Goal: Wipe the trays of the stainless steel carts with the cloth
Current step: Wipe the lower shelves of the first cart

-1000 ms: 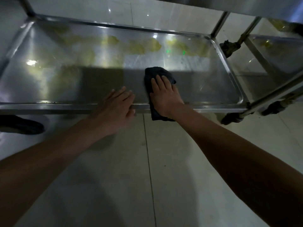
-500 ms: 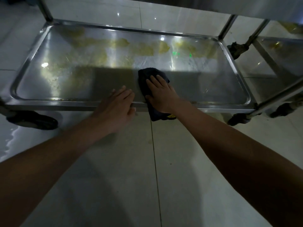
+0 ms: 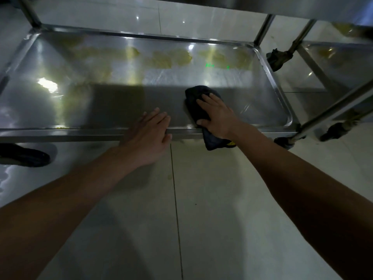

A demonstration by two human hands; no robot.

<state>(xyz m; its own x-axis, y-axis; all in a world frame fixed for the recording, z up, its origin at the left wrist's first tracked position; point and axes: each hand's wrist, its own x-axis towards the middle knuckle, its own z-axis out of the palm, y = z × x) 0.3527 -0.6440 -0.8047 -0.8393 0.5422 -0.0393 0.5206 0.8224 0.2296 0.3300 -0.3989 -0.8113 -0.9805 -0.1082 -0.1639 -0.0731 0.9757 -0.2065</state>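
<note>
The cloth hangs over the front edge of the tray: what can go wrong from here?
The cloth may slip off the tray rim, since only the flat right hand presses it. The yellow stains lie far back, so they could be missed. The left hand braces the wheeled cart, which might roll.

Cloth [image 3: 196, 102] on tray [image 3: 60, 131], draped over its near rim.

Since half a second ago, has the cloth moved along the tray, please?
Yes: the cloth has slid right, closer to the right end rim of the tray.
</note>
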